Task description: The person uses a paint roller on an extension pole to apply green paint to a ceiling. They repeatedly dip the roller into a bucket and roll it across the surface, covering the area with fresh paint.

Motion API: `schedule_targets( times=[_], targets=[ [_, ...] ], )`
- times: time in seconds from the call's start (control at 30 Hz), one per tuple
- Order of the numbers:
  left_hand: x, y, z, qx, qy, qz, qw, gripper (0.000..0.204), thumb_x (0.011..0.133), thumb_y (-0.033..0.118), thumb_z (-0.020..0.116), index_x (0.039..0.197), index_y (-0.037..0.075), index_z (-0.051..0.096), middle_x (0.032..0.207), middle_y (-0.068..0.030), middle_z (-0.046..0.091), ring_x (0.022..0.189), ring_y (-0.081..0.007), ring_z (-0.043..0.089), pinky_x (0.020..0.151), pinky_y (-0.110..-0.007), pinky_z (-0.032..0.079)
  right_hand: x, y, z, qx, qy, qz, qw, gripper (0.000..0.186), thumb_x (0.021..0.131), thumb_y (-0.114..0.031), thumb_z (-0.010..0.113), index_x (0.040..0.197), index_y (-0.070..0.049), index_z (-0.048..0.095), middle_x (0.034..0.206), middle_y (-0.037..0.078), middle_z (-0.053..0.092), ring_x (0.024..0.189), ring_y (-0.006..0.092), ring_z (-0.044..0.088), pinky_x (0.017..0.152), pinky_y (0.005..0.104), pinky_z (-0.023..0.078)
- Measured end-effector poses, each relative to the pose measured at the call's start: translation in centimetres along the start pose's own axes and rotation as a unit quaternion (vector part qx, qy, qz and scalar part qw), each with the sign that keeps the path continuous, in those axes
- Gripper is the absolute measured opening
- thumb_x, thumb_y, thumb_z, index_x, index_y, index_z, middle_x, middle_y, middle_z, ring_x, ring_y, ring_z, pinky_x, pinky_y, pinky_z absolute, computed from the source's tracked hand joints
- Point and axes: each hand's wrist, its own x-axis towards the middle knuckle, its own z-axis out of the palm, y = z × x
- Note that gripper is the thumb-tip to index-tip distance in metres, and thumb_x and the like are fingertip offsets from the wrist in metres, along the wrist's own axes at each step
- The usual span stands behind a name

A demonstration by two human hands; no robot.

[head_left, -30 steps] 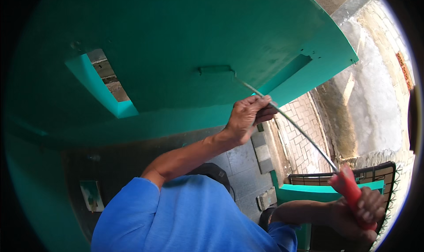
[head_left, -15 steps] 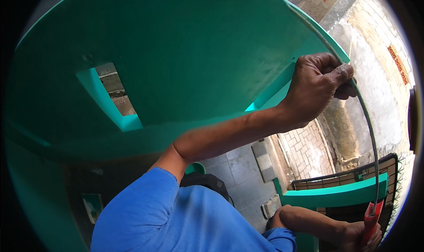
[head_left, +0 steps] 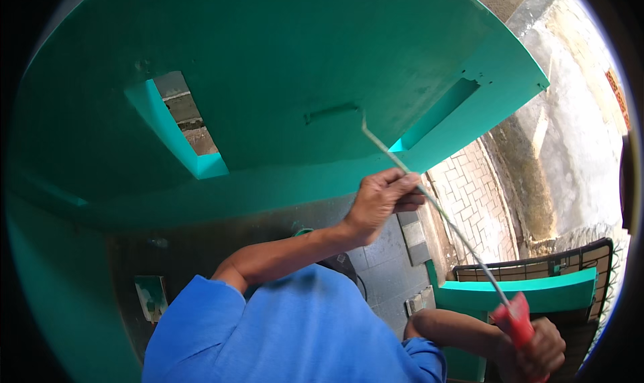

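A long-rod paint roller (head_left: 465, 241) slants across the middle right of the view. Its red handle (head_left: 515, 319) is gripped by my right hand (head_left: 539, 353) at the lower right. Partway up the thin metal rod, the fingers of my left hand (head_left: 381, 207) are closed around it. The roller sleeve (head_left: 331, 113), coated dark green, lies against the green wall (head_left: 268, 61), or very near it, left of the wall's right-hand slot opening.
A narrow window opening (head_left: 209, 163) cuts through the wall at left; another slot (head_left: 439, 118) is at right. Below stand a low green ledge (head_left: 523, 288) and a metal mesh gate (head_left: 597, 276). A small paint-stained tray (head_left: 151, 297) sits on the floor at lower left.
Both hands still hold the roller. My left hand has come down and leftward, and the roller sleeve has dropped from the wall's top edge to mid-wall. The handle has tilted and shifted slightly left.
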Motion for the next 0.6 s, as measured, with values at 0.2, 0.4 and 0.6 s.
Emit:
schedule_targets(
  times=[0.2, 0.4, 0.6],
  targets=[
    [2.0, -5.0, -11.1, -0.063, 0.133, -0.056, 0.988, 0.011, 0.084, 0.018, 0.056, 0.082, 0.007, 0.058, 0.077, -0.0015, 0.059, 0.072, -0.0099, 0.060, 0.067, -0.023, 0.050, -6.0, 9.0, -0.2, -0.059, 0.080, 0.102, 0.990, 0.041, 0.081, -0.037, 0.057, 0.061, -0.006, 0.040, 0.053, 0.003, 0.043, 0.045, 0.0128, 0.045, 0.047, 0.0301, 0.044],
    [3.3, -4.3, -13.6, -0.079, 0.155, -0.023, 0.985, 0.009, 0.083, 0.016, 0.058, 0.081, 0.007, 0.058, 0.078, -0.0013, 0.060, 0.070, -0.0093, 0.060, 0.065, -0.022, 0.051, -6.1, 12.2, 1.3, -0.129, 0.129, 0.099, 0.978, 0.046, 0.081, -0.046, 0.055, 0.061, -0.007, 0.039, 0.054, 0.002, 0.043, 0.046, 0.0130, 0.045, 0.048, 0.0303, 0.044],
    [2.9, -0.4, -6.0, -0.052, 0.057, 0.019, 0.997, 0.014, 0.085, 0.017, 0.055, 0.085, 0.004, 0.059, 0.078, -0.0034, 0.062, 0.070, -0.0082, 0.061, 0.065, -0.020, 0.053, -1.5, 6.4, 1.5, -0.083, 0.099, -0.015, 0.992, 0.044, 0.079, -0.045, 0.057, 0.062, -0.011, 0.035, 0.058, -0.001, 0.036, 0.049, 0.0073, 0.036, 0.049, 0.0198, 0.037]
  ],
)
